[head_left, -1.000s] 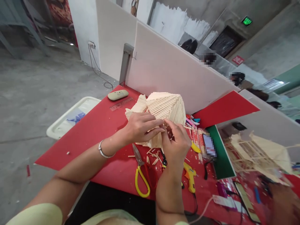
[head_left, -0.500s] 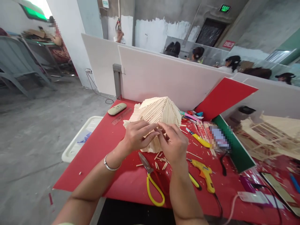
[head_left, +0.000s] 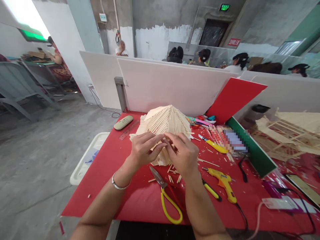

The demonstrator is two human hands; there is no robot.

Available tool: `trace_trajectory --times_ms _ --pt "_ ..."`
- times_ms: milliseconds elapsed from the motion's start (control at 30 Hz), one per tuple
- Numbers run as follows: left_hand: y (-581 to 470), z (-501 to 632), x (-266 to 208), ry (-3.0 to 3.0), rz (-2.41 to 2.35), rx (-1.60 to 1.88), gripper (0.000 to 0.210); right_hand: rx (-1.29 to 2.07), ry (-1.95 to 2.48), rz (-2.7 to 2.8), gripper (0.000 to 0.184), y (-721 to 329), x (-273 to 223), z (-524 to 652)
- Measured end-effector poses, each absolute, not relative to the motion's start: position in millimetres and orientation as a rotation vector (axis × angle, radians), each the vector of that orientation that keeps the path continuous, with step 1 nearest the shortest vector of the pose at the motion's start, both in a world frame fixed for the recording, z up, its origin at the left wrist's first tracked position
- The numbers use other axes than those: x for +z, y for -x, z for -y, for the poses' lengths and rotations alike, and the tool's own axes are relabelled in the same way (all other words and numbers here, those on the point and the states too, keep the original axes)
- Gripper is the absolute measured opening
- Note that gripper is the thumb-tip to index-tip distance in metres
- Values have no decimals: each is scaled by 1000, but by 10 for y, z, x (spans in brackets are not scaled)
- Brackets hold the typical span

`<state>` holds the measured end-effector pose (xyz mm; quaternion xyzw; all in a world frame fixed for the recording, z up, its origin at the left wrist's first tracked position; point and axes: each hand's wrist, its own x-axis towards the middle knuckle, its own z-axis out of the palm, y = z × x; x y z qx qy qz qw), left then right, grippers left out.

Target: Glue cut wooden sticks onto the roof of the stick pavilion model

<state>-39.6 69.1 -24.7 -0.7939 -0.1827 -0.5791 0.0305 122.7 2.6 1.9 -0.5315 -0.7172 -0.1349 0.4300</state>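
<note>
Red bench (head_left: 105, 186), grey concrete floor (head_left: 37, 160); peaked, pale wooden-stick model (head_left: 160, 121); left fingers (head_left: 152, 141), right fingers (head_left: 177, 140) pinched close, contents unclear.

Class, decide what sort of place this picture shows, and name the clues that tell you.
Probably a shared craft workshop: there is a stick model, a yellow glue gun on the red table, and people beyond the white partition.

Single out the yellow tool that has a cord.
The glue gun, right of the right hand: a black cord trails from its handle. The scissors, yellow knife and yellow-black cutter show none.
</note>
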Motion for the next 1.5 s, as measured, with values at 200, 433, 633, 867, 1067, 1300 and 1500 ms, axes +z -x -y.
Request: trace_trajectory --times_ms 200,433,633,867,1067,1300,1500 --pt "395 -680 -237 2491 576 -1764 23 -306 1349 1783 24 -1213 50 -5" --pt "389 -670 -225 2486 577 -1759 23 -334 1331 1780 23 -1234 29 -13" --pt "387 -663 -211 2491 572 -1757 26 -333 1337 1786 24 -1237 8 -21" --pt "378 -668 -215 2493 566 -1769 26 -342 1340 1780 23 -1236 26 -19" --pt "376 -665 -203 2481 577 -1762 24 -349 1333 1781 23 -1240 21 -21" --pt "378 -662 -203 2484 562 -1761 24 -344 1322 1783 23 -1238 12 -20" --pt "373 -660 -205 2471 570 -1755 22 -336 1332 1776 23 -1235 12 -22"
